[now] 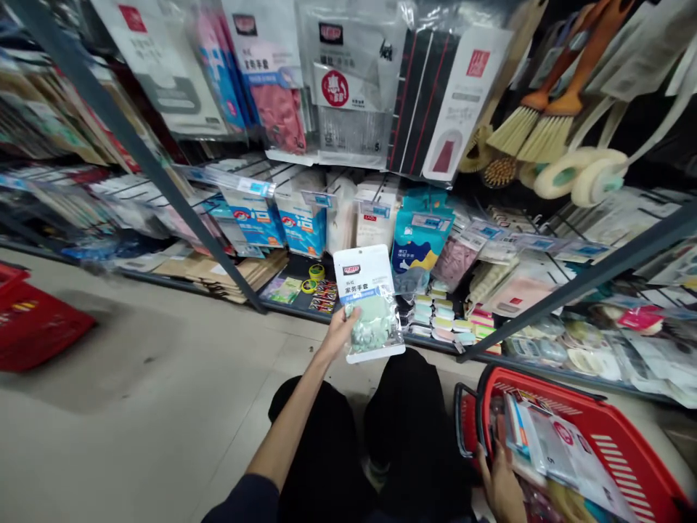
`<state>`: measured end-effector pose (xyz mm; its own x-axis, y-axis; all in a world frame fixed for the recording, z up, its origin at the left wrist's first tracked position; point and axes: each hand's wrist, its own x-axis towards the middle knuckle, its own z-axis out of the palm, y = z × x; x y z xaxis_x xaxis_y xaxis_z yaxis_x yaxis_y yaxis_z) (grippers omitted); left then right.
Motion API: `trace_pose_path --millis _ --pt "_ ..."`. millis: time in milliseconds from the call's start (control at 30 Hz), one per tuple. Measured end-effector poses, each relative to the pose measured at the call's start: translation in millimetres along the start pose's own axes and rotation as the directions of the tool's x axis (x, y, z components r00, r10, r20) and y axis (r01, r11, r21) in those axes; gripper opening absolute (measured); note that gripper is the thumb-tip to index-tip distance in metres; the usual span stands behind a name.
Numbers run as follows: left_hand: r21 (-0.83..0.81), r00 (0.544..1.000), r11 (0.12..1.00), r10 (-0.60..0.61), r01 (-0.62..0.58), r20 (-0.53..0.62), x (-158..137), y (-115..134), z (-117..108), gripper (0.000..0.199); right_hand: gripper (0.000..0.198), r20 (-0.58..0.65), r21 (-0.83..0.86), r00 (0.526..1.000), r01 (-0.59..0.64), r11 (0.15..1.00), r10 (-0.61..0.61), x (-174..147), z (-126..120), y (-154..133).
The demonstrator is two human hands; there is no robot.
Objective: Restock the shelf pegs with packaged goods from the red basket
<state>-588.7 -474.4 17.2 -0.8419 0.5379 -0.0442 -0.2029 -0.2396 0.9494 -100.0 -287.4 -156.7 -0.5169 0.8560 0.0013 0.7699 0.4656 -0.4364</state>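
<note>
My left hand pinches the left edge of a packet of household gloves. The packet is white at the top with a clear lower window, and pale green gloves show through it. It is upright in front of the lower shelf, above my knees. At the lower right my right hand is on the near left rim of a red shopping basket, its thumb and fingers on either side of the edge. Inside the basket lie several packaged goods, with a grey and white packet on top.
Packaged gloves and wooden-handled brushes hang overhead. Below hang blue packets and a teal glove packet. Grey shelf posts slant on both sides. Another red basket stands on the tiled floor at left.
</note>
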Motion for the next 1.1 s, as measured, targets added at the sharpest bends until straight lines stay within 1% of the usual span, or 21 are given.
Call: trace_pose_path --millis 67,133,233,300,367,467,567,633,700,800,933,1000,1100 --pt "-0.031 1.0 0.999 -0.016 0.016 0.022 10.8 -5.8 9.3 0.058 0.068 0.072 0.027 0.997 -0.029 0.999 0.027 1.6 -3.9 -3.2" --pt "-0.073 0.998 0.996 -0.043 0.046 0.041 12.1 -13.0 14.7 0.058 0.073 0.111 0.04 0.991 -0.079 0.996 0.074 3.6 -8.6 -1.4" --pt "-0.154 0.994 0.983 -0.091 0.099 0.059 1.7 -24.8 17.5 0.06 0.08 0.136 0.018 0.982 -0.134 0.991 0.13 3.3 -15.6 13.5" --pt "-0.171 0.992 0.978 -0.11 0.12 0.07 -7.5 -30.8 18.3 0.06 0.08 0.143 0.014 0.981 -0.138 0.99 0.134 1.9 -20.0 27.5" --pt "-0.152 0.991 0.982 -0.106 0.117 0.077 -14.3 -33.7 20.4 0.059 0.077 0.124 0.02 0.983 -0.14 0.99 0.136 1.3 -24.3 40.2" --pt "-0.121 0.995 0.989 -0.072 0.081 0.075 -17.4 -33.5 28.7 0.057 0.075 0.078 0.058 0.988 -0.137 0.989 0.133 3.8 -30.1 53.5" --pt "-0.112 0.996 0.993 -0.031 0.041 0.085 -15.2 -32.6 43.3 0.06 0.071 0.043 0.103 0.996 -0.084 0.991 0.08 7.9 -33.1 62.7" --pt "-0.109 0.995 0.993 -0.022 0.033 0.098 -13.5 -33.7 55.4 0.062 0.07 0.038 0.085 0.996 -0.089 0.992 0.086 10.0 -32.4 68.0" --pt "-0.108 0.992 0.993 -0.028 0.041 0.122 -13.0 -36.1 67.8 0.063 0.07 0.031 0.037 0.993 -0.118 0.992 0.117 10.9 -30.1 70.7" --pt "-0.108 0.983 0.992 -0.043 0.063 0.178 -15.9 -39.9 85.3 0.064 0.07 0.027 -0.033 0.987 -0.159 0.987 0.16 8.5 -27.9 63.1" --pt "-0.102 0.968 0.989 -0.079 0.106 0.238 -20.7 -44.0 106.1 0.067 0.06 0.033 -0.127 0.969 -0.239 0.963 0.244 4.7 -37.4 32.7" --pt "-0.088 0.961 0.987 -0.11 0.136 0.253 -20.7 -47.2 117.4 0.068 0.056 0.007 -0.11 0.964 -0.263 0.959 0.265 5.4 -45.4 19.9" --pt "-0.055 0.948 0.985 -0.142 0.164 0.285 -22.0 -54.1 133.7 0.068 0.05 -0.07 -0.034 0.96 -0.274 0.961 0.271 5.5 -53.1 12.4"
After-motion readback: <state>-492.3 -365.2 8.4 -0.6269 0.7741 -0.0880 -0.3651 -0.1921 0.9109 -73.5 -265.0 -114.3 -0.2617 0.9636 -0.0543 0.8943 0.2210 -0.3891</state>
